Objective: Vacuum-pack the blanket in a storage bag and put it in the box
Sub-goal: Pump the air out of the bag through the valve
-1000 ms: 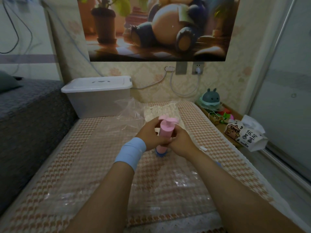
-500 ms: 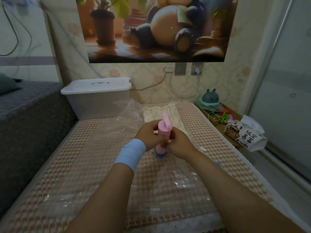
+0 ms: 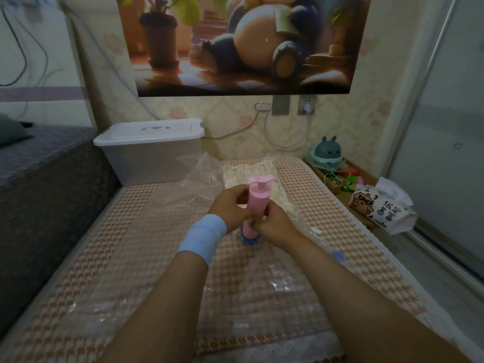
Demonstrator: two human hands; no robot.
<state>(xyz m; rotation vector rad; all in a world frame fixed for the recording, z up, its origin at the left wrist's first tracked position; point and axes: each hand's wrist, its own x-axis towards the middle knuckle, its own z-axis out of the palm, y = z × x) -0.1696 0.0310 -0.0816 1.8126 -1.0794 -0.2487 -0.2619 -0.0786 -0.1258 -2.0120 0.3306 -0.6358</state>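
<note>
Just in front of the lidded box [image 3: 149, 153], blanket [image 3: 251, 179] already inside the clear storage bag [image 3: 183, 258] on the bed. Left hand [image 3: 230, 208] and right hand [image 3: 275, 224] both gripping the upright pink pump [image 3: 255, 208] on the blue valve [image 3: 250, 238]. Pumping apparently underway; boxing not yet done.

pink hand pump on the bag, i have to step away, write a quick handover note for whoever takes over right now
Left hand: grip closed around the pink hand pump barrel.
Right hand: also gripping the barrel, lower down.
Pump stands upright on the blue valve of the clear storage bag, which lies flat on the mat. Blanket is inside the bag, at its far end.
White lidded box sits beyond, lid on.
Done: blanket bagged, pump seated.
Left: pump the air out, open the box, put the bag in.
</note>
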